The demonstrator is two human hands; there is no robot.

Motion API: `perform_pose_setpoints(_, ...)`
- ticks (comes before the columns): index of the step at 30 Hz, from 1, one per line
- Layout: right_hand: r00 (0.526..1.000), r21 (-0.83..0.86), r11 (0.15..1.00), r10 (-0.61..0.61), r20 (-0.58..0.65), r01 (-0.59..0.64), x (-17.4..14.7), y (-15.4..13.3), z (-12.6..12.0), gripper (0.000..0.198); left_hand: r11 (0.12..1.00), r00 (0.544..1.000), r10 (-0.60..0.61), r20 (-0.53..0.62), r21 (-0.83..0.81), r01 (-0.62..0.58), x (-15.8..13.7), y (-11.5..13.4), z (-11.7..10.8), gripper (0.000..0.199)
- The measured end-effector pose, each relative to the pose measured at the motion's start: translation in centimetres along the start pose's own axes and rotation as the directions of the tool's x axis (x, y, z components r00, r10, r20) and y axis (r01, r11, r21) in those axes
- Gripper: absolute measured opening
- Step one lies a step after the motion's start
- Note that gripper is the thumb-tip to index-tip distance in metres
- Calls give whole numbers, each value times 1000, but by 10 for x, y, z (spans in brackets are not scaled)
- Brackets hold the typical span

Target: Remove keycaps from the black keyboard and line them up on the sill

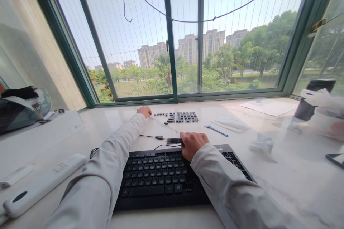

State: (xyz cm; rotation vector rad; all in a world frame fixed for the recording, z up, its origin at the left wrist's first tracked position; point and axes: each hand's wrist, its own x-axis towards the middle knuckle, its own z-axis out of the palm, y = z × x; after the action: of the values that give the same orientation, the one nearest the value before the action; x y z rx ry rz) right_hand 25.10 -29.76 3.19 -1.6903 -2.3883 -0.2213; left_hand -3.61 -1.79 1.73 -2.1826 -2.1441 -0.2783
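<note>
Window-side white table [282,186]: black keyboard [161,179]. Left hand [144,111] curled, fingertips down beside loose keycaps [180,116]; right hand [194,144] closed over keyboard's rear edge. Risk: a sleeve sweep likely scatters keycaps.

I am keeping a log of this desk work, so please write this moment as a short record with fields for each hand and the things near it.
left hand: stretched forward, resting on the white desk beside the loose keycaps
right hand: on the top edge of the black keyboard, curled at a small black tool; whether it grips the tool cannot be told
keycaps: laid in rows near the window
blue tool: lying on the desk, right of the keycaps
helmet: far left
</note>
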Motion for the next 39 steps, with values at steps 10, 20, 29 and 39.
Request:
perform_pose_setpoints(10,997,9,1000,-25,77,25,-2,-6,1,21,999,998,37,54,-32,-35,10,-3,9,22)
perform_pose_setpoints(20,997,1,1000,-25,72,25,-1,-6,0,21,997,996,62,69,-54,-58,10,0,4,24)
perform_pose_setpoints(29,999,-11,1000,-10,48,11,0,-3,-1,22,999,999,40,15,-16,-40,-18,18,-22,25)
perform_pose_setpoints(39,995,-37,994,101,10,-100,-1,1,-14,25,940,951,305,-52,-142,-309,-123,68,-99,28)
